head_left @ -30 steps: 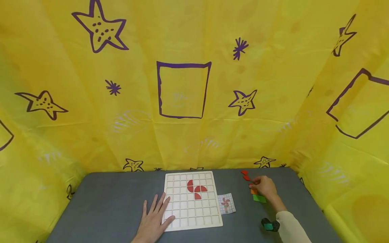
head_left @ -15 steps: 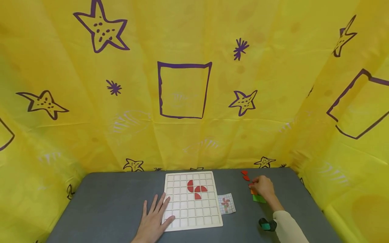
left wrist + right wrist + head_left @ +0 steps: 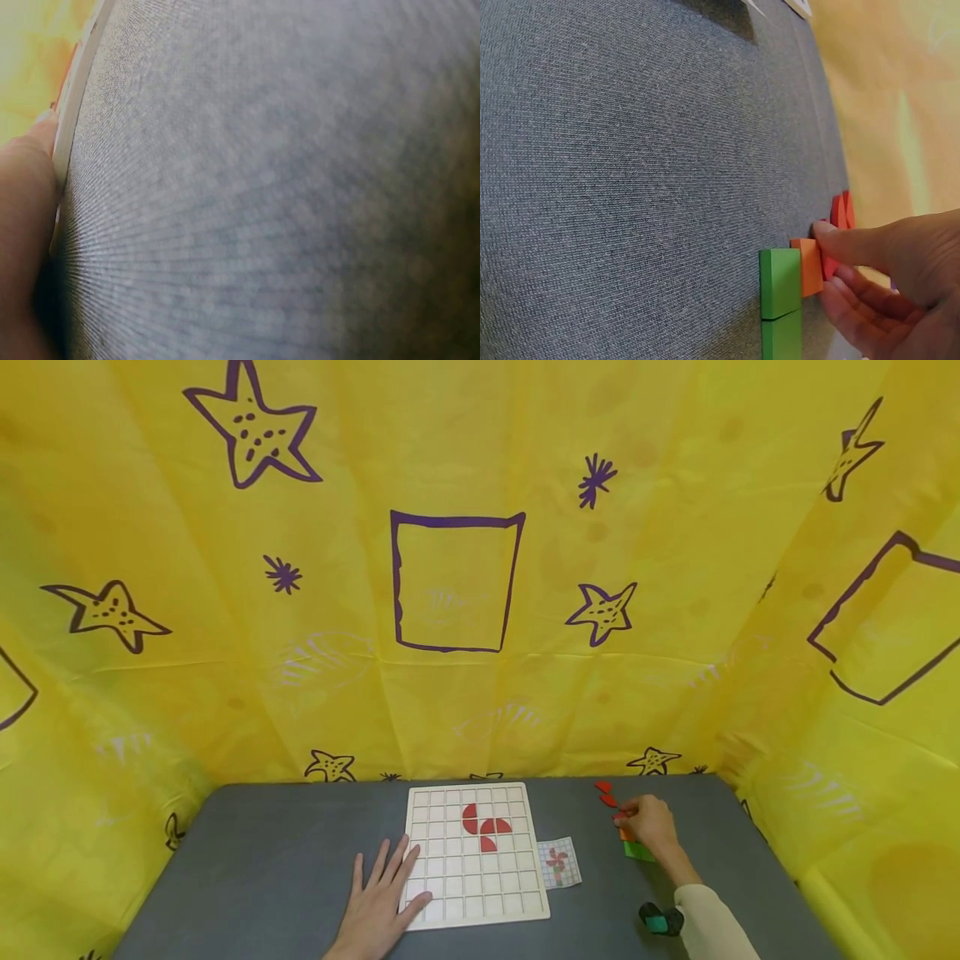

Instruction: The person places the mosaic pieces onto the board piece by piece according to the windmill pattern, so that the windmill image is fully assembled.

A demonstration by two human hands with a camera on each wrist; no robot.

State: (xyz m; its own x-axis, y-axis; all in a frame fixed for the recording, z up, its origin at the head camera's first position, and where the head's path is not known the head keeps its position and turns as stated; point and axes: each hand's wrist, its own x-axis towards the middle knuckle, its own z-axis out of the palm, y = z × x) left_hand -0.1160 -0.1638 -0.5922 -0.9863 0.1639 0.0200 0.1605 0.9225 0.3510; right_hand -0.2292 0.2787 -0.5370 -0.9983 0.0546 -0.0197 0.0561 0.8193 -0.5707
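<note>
My left hand (image 3: pixel 378 897) lies with spread, straight fingers on the left edge of a pale gridded board (image 3: pixel 453 893). Several red quarter-circle tiles (image 3: pixel 488 844) form part of a pinwheel in the board's upper middle squares. To the right of the board, my right hand (image 3: pixel 651 825) pinches a red block (image 3: pixel 829 265) between thumb and fingers, low at the table. Its outline is partly hidden by the fingers. Beside it are an orange block (image 3: pixel 811 267) and two green blocks (image 3: pixel 783 281) in a row. Two more red pieces (image 3: pixel 607 800) lie just beyond the fingertips.
A small printed card (image 3: pixel 559 862) with a red and green pinwheel picture lies against the board's right edge. The grey table (image 3: pixel 255 868) ends at a yellow curtain (image 3: pixel 450 718) at the back and sides.
My right hand and forearm have shifted slightly left and nearer, with the fingers staying at the red block. The left hand and the board have not moved.
</note>
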